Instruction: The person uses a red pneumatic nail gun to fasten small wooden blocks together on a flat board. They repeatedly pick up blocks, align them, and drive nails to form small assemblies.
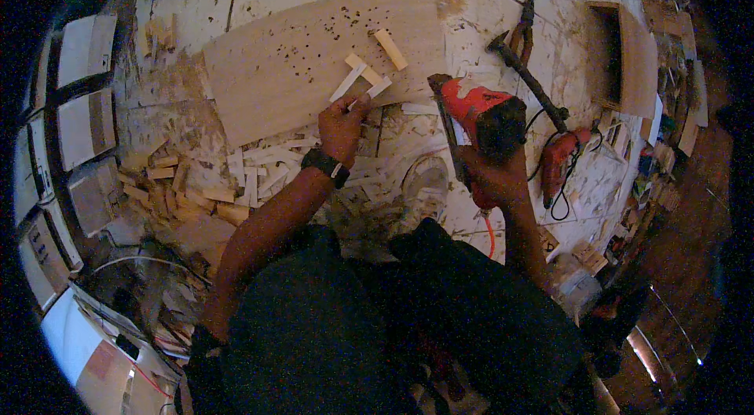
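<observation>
My left hand (341, 131), with a dark watch on its wrist, is closed on a small U-shaped wooden piece (364, 71) made of a yellowish block and two pale strips. It is held over a large plywood board (271, 85). A loose wood block (390, 50) lies on the board just beyond the piece. My right hand (503, 178) grips a red and black nail gun (471, 105), whose orange-red hose (492, 234) hangs below. The gun's nose is right of the board, apart from the wooden piece. My fingers on its handle are partly hidden.
Right of the gun lie a hammer (534, 85), pincers (522, 26) and a red corded power tool (559, 160). An open wooden box (628, 62) stands farther right. Wood offcuts (188, 195) are piled left of my legs, with pale strips (271, 171) scattered nearby. Panels (86, 124) line the left side.
</observation>
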